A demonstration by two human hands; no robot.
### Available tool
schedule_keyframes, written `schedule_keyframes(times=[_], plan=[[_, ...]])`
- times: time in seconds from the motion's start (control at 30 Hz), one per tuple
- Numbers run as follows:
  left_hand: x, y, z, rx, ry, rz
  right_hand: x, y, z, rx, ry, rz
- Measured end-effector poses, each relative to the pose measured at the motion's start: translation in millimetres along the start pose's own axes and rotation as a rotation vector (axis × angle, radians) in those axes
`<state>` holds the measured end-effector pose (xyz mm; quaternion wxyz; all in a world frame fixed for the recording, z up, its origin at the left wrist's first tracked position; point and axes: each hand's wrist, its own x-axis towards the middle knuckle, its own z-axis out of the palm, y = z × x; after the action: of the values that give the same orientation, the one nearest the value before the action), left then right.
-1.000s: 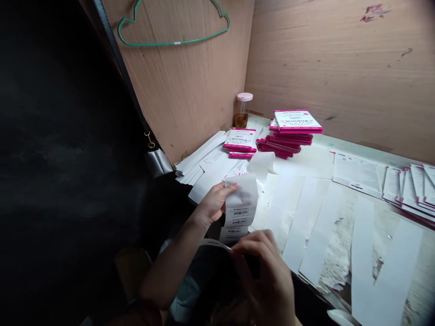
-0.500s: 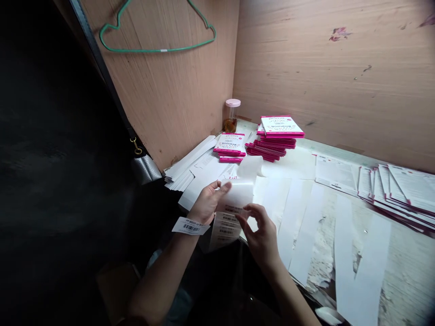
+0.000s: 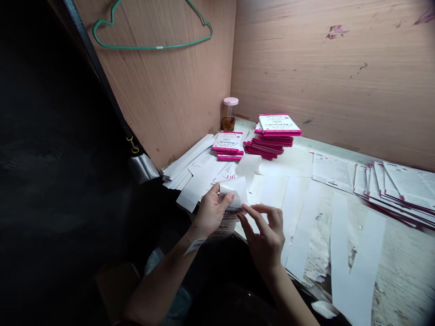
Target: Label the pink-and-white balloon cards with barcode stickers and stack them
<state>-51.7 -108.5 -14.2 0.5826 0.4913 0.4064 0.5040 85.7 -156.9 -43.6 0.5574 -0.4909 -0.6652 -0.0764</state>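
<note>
My left hand [image 3: 211, 213] grips a strip of white barcode labels [image 3: 234, 185] between thumb and fingers, below the near edge of the pink and white packets. The blank upper end of the strip curls over, and printed rows hang beneath my thumb. My right hand [image 3: 267, 231] is closed in a pinch at the strip's right edge, thumb and index finger on a barcode label there; how much of it they hold is partly hidden. A single barcode sticker [image 3: 195, 246] clings to my left wrist, seen nearly edge-on.
Stacked pink and white packets [image 3: 280, 124] stand at the back, a smaller stack [image 3: 227, 142] left of them. Behind is a pink-lidded jar [image 3: 229, 115]. More packets [image 3: 408, 183] fan out at right. White paper strips [image 3: 340, 253] lie on the worn table. A green hanger [image 3: 152, 47] hangs above.
My left hand has turned, tilting the wrist sticker and curling the strip's upper end over. My right fingers have extended along the strip's edge. The view has shifted slightly.
</note>
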Motion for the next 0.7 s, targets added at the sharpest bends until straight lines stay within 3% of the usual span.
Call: schedule_keyframes(times=[0.23, 0.4, 0.5, 0.6, 0.7], plan=[[0, -2, 2.0, -0.007, 0.042, -0.018, -4, -7, 1, -0.039, -0.042, 0.022], [9, 4, -5.9, -0.236, -0.028, -0.245, 4, -37, -37, -0.043, -0.189, 0.091], [12, 8, -6.3, -0.291, -0.046, -0.312, 21, -54, -50, 0.172, -0.293, 0.216], [8, 8, -1.0, -0.298, -0.107, -0.275, 38, -62, -31, 0.398, -0.412, 0.320], [4, 6, 3.1, -0.303, -0.112, -0.225, 39, -58, -1, 0.269, -0.315, 0.277]])
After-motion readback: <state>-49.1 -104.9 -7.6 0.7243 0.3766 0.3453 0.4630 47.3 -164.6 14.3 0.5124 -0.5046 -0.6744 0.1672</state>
